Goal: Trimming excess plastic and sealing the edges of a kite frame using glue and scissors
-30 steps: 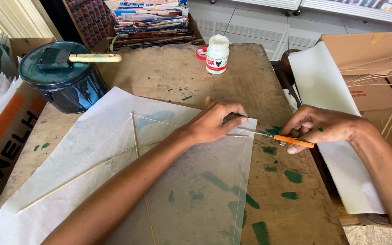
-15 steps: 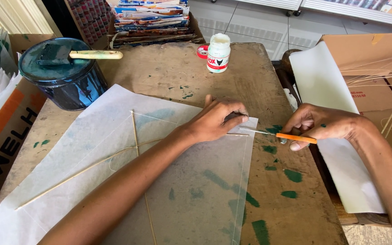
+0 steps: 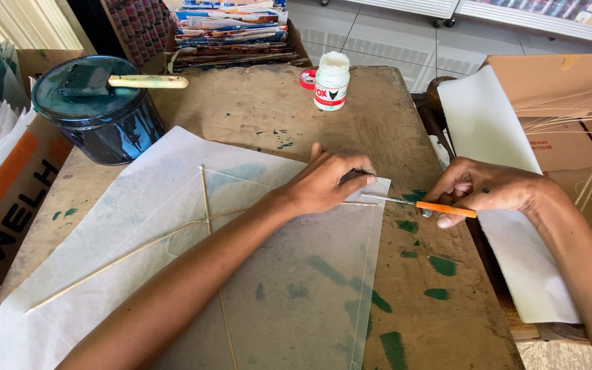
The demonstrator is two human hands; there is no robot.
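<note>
My left hand (image 3: 330, 181) presses down on the right corner of a thin translucent white paper sheet (image 3: 173, 233) that lies on a worn wooden table (image 3: 255, 116). Thin bamboo sticks (image 3: 207, 205) cross under the sheet like a kite frame. My right hand (image 3: 481, 188) holds an orange-handled cutter (image 3: 440, 207) whose thin metal blade reaches the sheet's corner next to my left fingers. A fine string runs along the sheet's right edge.
A dark blue tin (image 3: 97, 113) with a brush on its lid stands at the back left. A white glue bottle (image 3: 331, 81) and its red cap (image 3: 307, 78) stand at the back. White paper (image 3: 495, 151) and cardboard boxes (image 3: 556, 89) are at the right; green paint spots mark the table.
My right hand with the cutter has shifted a little to the left, toward the sheet's corner. My left hand keeps pressing the same corner.
</note>
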